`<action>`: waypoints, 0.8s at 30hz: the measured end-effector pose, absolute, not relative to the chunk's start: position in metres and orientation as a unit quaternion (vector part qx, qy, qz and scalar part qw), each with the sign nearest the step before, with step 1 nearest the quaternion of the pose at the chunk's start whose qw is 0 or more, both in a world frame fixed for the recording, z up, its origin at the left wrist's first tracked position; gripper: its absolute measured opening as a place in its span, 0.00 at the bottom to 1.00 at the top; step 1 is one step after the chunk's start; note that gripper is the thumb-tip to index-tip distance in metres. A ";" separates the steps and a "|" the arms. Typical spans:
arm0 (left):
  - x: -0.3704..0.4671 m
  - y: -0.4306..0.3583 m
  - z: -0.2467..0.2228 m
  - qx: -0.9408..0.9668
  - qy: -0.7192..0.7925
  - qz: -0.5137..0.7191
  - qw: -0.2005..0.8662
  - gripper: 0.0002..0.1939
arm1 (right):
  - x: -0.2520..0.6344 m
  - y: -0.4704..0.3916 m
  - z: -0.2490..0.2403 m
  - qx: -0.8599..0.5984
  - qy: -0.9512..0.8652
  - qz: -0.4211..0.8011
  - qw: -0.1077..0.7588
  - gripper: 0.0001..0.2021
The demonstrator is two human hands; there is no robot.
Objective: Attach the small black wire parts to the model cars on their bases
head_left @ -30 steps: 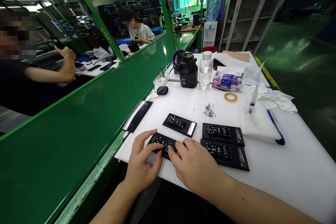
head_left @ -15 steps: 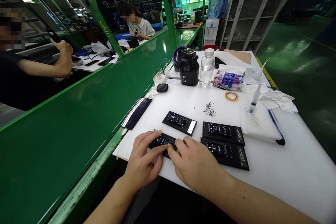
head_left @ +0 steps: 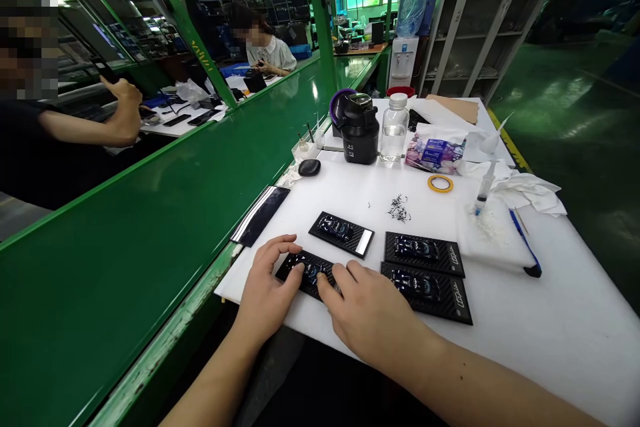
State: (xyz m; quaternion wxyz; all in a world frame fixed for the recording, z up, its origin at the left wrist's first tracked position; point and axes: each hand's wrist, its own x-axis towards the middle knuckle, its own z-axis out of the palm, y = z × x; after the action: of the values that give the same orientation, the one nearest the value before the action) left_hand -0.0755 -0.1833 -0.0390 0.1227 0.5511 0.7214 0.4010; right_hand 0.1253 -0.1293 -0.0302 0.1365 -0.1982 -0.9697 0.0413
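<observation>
A dark, glossy model car on a black textured base (head_left: 311,271) lies at the table's near edge between my hands. My left hand (head_left: 265,290) grips its left end, the thumb on the car and the fingers curved over the far edge. From the right, my right hand (head_left: 367,300) has its fingers bent and closed on the base's right part, which it largely hides. Another model car (head_left: 336,227), whose base bears a white patch, lies just beyond. To the right lie two more, an upper model car (head_left: 417,248) and a lower model car (head_left: 420,285), on bases with silver script.
Small black slivers (head_left: 399,207) lie mid-table near a yellow tape roll (head_left: 441,183). A syringe (head_left: 484,190) and a blue pen-like tool (head_left: 525,243) rest on a white pad at right. Behind stand a black jug (head_left: 361,130) and a clear bottle (head_left: 394,130). A green ledge (head_left: 165,213) borders the left.
My left thumb and index finger have spread apart, uncovering more of the model car. The near base has shifted slightly left. My right hand stays nearly in place.
</observation>
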 end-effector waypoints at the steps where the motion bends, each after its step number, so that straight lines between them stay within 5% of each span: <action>1: -0.073 -0.182 -0.038 0.560 0.720 0.391 0.118 0.10 | 0.125 -0.130 -0.030 -0.198 -0.970 0.040 0.138 0.22; 24: -0.068 -0.182 -0.042 0.609 0.699 0.364 0.088 0.10 | 0.129 -0.131 -0.035 -0.197 -0.968 0.047 0.147 0.24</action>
State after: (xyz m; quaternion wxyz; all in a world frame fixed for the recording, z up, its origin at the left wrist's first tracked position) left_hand -0.0676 -0.1816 -0.0418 0.0884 0.6094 0.6986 0.3644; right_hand 0.1287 -0.1306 -0.0346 0.1469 -0.1969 -0.9682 0.0468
